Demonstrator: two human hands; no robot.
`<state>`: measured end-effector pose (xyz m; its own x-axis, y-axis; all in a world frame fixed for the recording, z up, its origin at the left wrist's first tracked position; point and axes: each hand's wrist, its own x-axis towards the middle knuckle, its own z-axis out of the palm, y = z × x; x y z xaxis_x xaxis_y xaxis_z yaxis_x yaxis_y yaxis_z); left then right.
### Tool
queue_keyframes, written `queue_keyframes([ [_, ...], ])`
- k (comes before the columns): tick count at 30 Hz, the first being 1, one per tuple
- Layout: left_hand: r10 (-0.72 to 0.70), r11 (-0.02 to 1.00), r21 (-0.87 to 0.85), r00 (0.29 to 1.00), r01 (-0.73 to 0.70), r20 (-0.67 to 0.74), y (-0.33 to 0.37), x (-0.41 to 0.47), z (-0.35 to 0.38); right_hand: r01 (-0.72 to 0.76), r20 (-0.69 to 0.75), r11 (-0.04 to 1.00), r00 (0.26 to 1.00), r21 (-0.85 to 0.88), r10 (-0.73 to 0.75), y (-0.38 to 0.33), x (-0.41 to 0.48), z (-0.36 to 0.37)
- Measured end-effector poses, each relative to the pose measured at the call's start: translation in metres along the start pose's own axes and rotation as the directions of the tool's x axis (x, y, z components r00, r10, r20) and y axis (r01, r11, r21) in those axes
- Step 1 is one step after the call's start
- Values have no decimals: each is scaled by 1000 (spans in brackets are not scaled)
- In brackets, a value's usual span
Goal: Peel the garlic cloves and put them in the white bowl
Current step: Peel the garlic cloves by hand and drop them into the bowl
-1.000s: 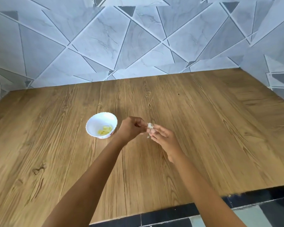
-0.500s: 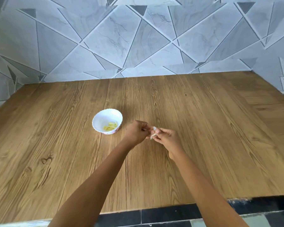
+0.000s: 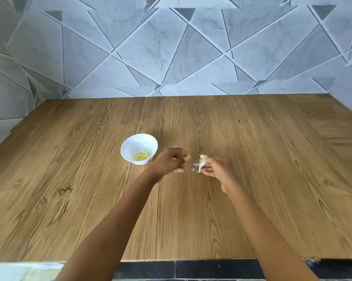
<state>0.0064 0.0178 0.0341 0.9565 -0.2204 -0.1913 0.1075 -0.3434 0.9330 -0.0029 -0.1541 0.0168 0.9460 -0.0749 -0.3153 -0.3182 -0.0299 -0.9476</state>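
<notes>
Wooden table (image 3: 252, 179) — right hand (image 3: 217, 169) pinches garlic clove (image 3: 202, 162); left hand (image 3: 171, 162) pinches peel (image 3: 188, 157), perhaps.

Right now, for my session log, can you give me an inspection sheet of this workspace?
Surface: wooden table, plank grain.
Job's things: white bowl holding peeled cloves; part-peeled garlic clove.
Clutter: peel flakes between the hands; lying or falling, cannot tell.
Hands: left hand pinches a peel scrap; right hand holds the garlic clove.
Cables: nothing seen.
Surroundings: grey tiled wall; dark floor tiles.
</notes>
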Motion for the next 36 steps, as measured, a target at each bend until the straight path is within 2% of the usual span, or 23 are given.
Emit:
queue_keyframes([
  [2, -38, 995, -90, 999, 36, -18, -1, -3, -5, 180, -25, 936, 980, -303, -197, 3, 5, 1],
  [4, -73, 987, -145, 996, 65, -47, -3, -5, -7, 331, 16, 747, 918, -577, -395, 7, 8, 8],
  [6, -97, 986, -147, 991, 82, -97, -7, -8, -7, 387, 81, 588, 875, -710, -478, 14, 10, 15],
  [8, -115, 986, -133, 984, 97, -138, -9, -13, -7, 403, 126, 484, 852, -777, -508, 22, 13, 20],
  [13, -155, 988, -28, 955, 153, -253, -17, -11, 2, 467, 137, 448, 793, -763, -594, 28, 9, 18],
  [19, -80, 965, 221, 965, 138, -251, -9, -3, 16, 568, 148, 460, 724, -682, -673, 31, 1, 8],
  [22, -88, 974, 177, 954, 143, -285, -5, -6, 16, 592, 140, 484, 713, -644, -687, 32, -5, 3],
  [26, -100, 986, 108, 963, 130, -250, -1, -31, 10, 636, 189, 446, 682, -630, -707, 39, -26, 5],
  [29, -102, 982, 129, 959, 140, -263, -6, -61, 9, 638, 227, 428, 689, -640, -688, 51, -47, 11],
  [32, -43, 973, 200, 945, 114, -325, -17, -92, 6, 643, 279, 422, 705, -640, -652, 68, -66, 22],
  [36, -5, 946, 303, 936, 119, -352, -34, -113, 1, 621, 341, 332, 716, -710, -610, 93, -85, 36],
])
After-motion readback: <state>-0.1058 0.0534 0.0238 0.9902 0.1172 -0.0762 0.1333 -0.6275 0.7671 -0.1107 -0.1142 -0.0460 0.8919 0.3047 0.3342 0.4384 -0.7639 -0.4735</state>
